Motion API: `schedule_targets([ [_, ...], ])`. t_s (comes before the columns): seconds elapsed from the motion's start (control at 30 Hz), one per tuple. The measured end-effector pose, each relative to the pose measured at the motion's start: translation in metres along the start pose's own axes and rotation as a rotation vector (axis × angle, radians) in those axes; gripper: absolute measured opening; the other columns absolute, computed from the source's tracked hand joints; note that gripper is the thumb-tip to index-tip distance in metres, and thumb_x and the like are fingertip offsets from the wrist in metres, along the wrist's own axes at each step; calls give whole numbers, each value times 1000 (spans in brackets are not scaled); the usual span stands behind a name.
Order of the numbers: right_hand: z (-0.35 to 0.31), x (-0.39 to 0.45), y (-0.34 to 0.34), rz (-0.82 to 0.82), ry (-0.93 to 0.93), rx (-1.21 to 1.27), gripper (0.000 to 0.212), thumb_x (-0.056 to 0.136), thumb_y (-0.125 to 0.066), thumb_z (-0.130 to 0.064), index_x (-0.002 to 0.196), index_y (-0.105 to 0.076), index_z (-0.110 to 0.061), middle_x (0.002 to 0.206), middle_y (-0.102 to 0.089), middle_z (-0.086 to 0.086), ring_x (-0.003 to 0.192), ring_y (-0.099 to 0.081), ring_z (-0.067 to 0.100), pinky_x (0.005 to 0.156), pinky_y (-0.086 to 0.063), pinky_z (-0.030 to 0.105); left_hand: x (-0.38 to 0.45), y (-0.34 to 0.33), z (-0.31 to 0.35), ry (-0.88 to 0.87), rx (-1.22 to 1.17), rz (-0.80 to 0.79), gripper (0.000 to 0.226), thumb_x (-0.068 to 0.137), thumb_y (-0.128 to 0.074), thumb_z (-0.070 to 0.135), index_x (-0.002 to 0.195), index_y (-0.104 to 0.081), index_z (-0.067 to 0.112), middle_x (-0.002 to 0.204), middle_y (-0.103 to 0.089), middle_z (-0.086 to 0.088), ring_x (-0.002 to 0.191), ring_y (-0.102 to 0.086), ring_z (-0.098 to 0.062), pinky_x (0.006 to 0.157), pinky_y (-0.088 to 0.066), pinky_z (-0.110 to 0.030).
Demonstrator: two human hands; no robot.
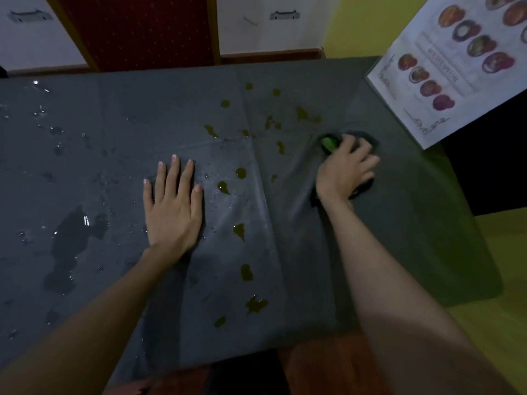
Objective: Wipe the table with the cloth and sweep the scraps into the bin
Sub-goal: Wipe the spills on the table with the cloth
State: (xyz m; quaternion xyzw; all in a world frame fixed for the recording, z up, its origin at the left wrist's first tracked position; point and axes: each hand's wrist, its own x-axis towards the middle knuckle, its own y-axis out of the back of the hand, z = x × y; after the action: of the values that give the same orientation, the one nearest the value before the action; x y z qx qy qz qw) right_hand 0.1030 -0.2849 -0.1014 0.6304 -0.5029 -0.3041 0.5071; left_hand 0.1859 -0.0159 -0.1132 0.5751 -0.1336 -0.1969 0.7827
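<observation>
A grey covered table (114, 143) fills the view. My right hand (346, 169) presses a dark cloth (368, 185) against the table's right part, fingers curled over it. A bright green scrap (329, 143) shows at the cloth's far left edge, beside my thumb. My left hand (174, 206) lies flat on the table's middle, fingers spread, holding nothing. Several yellow-brown sauce spots (241, 173) are scattered between the two hands and toward the near edge. Water drops and a dark puddle (72, 232) cover the left part. No bin is in view.
A laminated picture menu (445, 69) leans over the table's far right corner. A red chair back (137, 29) stands behind the far edge. Yellow floor (499, 323) lies to the right. A reddish wooden seat (322, 363) sits at the near edge.
</observation>
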Motion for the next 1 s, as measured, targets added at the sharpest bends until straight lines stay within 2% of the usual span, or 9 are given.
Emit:
schedule_targets([
  [0.13, -16, -40, 7, -177, 542, 77, 39, 90, -48, -12, 128, -56, -21, 143, -45, 9, 112, -45, 36, 87, -37, 44, 0, 1, 2, 10, -9, -2, 57, 103, -13, 45, 157, -19, 25, 165, -11, 2, 153, -2, -17, 123, 2, -43],
  [0.3, 49, -65, 38, -436, 1247, 192, 45, 82, -61, 0, 122, -65, -21, 137, -55, 4, 99, -53, 31, 79, -46, 48, -1, 6, 4, 15, -14, -25, 58, 102, -15, 45, 156, -20, 25, 165, -11, 1, 153, -1, -17, 123, 1, -44],
  [0.37, 66, -39, 41, -294, 1113, 211, 47, 80, -57, 3, 120, -67, -20, 134, -57, 5, 103, -55, 33, 83, -46, 49, 1, 9, 8, 35, -35, 4, 56, 102, -19, 44, 153, -29, 21, 163, -20, -2, 152, -8, -19, 123, -1, -45],
  [0.47, 56, 15, 28, -27, 517, 203, 39, 88, -52, -2, 121, -64, -19, 135, -53, 8, 113, -49, 37, 94, -39, 47, 12, 14, 16, 53, -43, 76, 48, 103, -27, 38, 139, -46, 13, 155, -36, -7, 150, -16, -23, 122, -3, -49],
  [0.6, -2, 59, 1, -12, 52, 118, 37, 92, -48, -8, 127, -54, -20, 141, -42, 10, 121, -40, 38, 95, -32, 45, 31, 13, 16, 78, -74, 31, 48, 106, -26, 36, 147, -35, 15, 163, -20, -3, 153, -4, -21, 123, 2, -46],
  [0.67, -37, 52, -11, -54, 154, 72, 39, 92, -47, -10, 129, -53, -22, 143, -41, 10, 120, -40, 38, 94, -33, 44, 34, 10, 14, 95, -72, 13, 50, 106, -23, 38, 152, -29, 18, 165, -15, 0, 153, -3, -20, 123, 0, -46],
  [0.8, -81, -14, -16, -241, 750, 93, 45, 90, -51, -7, 132, -53, -24, 141, -44, 9, 112, -43, 36, 87, -37, 43, 33, 10, 13, 108, -115, 44, 53, 104, -18, 37, 151, -33, 20, 164, -19, 2, 152, -7, -17, 124, -2, -42],
  [0.93, -38, -57, 4, -469, 1258, 216, 51, 79, -61, 3, 123, -62, -23, 136, -53, 5, 101, -48, 30, 81, -44, 44, 33, 13, 11, 111, -155, 74, 57, 100, -14, 38, 146, -41, 17, 161, -26, 1, 151, -13, -16, 123, -3, -39],
  [1.0, -13, -38, 12, -461, 1339, 271, 51, 77, -59, 5, 120, -65, -22, 134, -56, 4, 102, -53, 31, 84, -46, 47, 37, 15, 12, 123, -153, 81, 58, 100, -13, 39, 145, -43, 18, 161, -27, 2, 151, -12, -15, 122, -2, -38],
])
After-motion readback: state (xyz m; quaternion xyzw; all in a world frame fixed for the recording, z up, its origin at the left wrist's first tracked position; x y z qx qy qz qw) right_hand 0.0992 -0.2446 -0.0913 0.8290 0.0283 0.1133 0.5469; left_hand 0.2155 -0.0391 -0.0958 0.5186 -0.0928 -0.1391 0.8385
